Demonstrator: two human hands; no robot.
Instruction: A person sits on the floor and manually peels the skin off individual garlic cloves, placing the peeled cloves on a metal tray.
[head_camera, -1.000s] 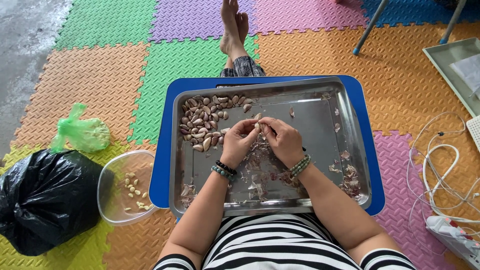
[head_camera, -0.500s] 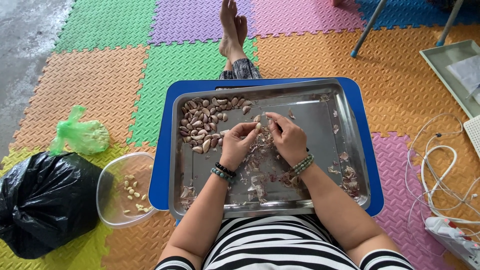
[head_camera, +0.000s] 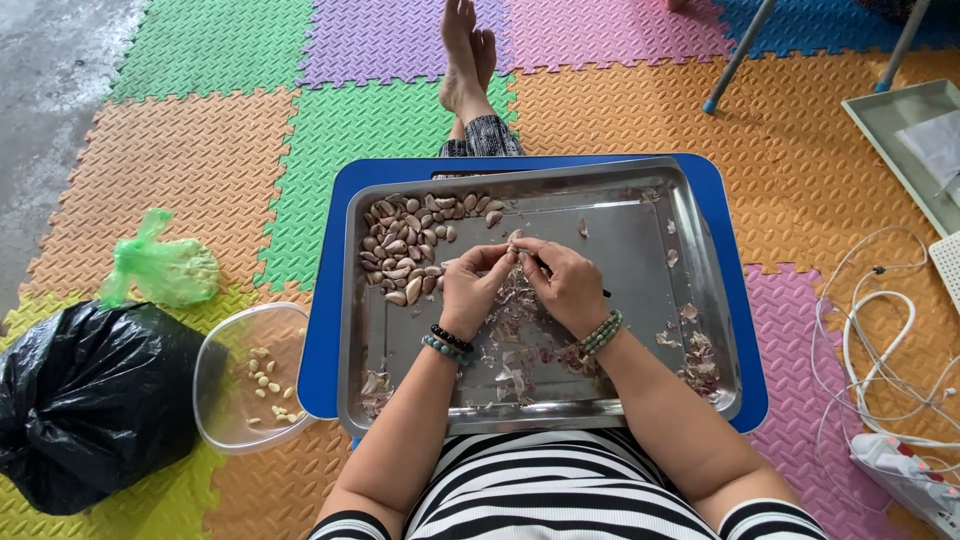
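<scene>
A steel tray (head_camera: 640, 400) rests on a blue lap table (head_camera: 330, 330) over my legs. Unpeeled garlic cloves (head_camera: 405, 245) are heaped in the tray's far left corner. Papery garlic skins (head_camera: 520, 355) lie under my hands and along the near right side. My left hand (head_camera: 470, 290) pinches a garlic clove (head_camera: 514, 243) above the tray's middle. My right hand (head_camera: 570, 285) is closed on a small dark knife (head_camera: 545, 268) with its tip at the same clove. Both wrists wear bead bracelets.
A clear plastic bowl (head_camera: 225, 385) with peeled cloves sits left of the lap table. A black bag (head_camera: 85, 400) and a green bag (head_camera: 165, 270) lie further left. White cables and a power strip (head_camera: 900, 460) lie at right. My bare feet (head_camera: 465, 60) stretch ahead on coloured foam mats.
My hands have stayed together over the tray's middle, with the fingers shifting slightly around the clove. Nothing else has moved.
</scene>
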